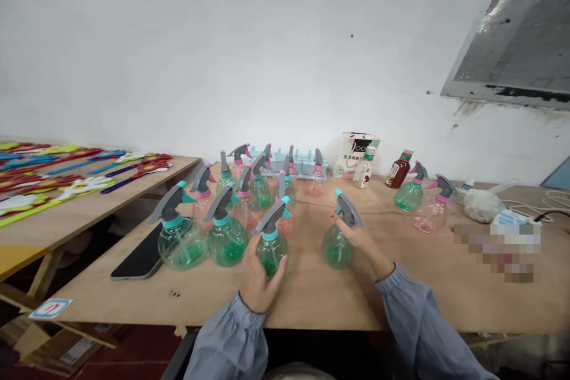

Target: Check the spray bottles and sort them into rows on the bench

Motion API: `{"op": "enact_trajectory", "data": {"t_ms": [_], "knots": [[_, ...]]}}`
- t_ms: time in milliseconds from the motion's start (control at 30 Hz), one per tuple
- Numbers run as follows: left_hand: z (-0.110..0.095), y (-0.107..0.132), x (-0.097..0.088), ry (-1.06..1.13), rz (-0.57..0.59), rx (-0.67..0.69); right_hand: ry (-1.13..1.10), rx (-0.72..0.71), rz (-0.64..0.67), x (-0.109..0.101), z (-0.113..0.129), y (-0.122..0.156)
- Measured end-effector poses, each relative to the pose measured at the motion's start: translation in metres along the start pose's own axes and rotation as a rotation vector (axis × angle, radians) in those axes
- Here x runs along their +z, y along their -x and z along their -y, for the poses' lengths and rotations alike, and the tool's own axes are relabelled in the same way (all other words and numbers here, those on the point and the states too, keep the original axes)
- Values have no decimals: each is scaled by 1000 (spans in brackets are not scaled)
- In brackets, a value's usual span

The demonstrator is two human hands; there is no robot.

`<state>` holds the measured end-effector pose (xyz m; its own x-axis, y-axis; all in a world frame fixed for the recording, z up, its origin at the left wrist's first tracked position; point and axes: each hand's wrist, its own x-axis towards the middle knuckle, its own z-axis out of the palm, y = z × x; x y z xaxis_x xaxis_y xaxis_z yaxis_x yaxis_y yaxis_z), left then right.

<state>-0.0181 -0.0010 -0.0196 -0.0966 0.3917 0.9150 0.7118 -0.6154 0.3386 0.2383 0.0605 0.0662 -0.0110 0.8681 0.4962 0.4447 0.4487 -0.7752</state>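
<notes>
Low on the wooden table, my left hand (260, 278) is curled around the round body of a green spray bottle (272, 249) with a grey and turquoise trigger head. My right hand (358, 237) grips a second green spray bottle (337, 249) at its neck, just under the grey head. That bottle stands about upright, its nozzle side toward the left. Left of my left hand stand two more green bottles, a nearer one (228, 240) and an outer one (182, 243). Behind them, several green and pink spray bottles (246, 205) are grouped, partly hiding one another.
A black phone (138, 255) lies at the table's left. At the back are a pale blue rack (303, 163), a white box (345, 154) and two sauce-like bottles, one dark red (398, 172). To the right stand a green (408, 196) and a pink spray bottle (431, 214), near a plastic bag (483, 205).
</notes>
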Motion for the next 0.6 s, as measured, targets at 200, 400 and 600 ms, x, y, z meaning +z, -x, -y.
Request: {"op": "enact_trajectory", "data": {"t_ms": [200, 400, 600], "knots": [[-1, -1, -1, 1, 8, 6, -40, -24, 19, 3, 4, -1], [-1, -1, -1, 9, 3, 7, -35, -51, 83, 4, 10, 0], [0, 0, 0, 25, 2, -9, -23, -28, 39, 5, 7, 0]]}}
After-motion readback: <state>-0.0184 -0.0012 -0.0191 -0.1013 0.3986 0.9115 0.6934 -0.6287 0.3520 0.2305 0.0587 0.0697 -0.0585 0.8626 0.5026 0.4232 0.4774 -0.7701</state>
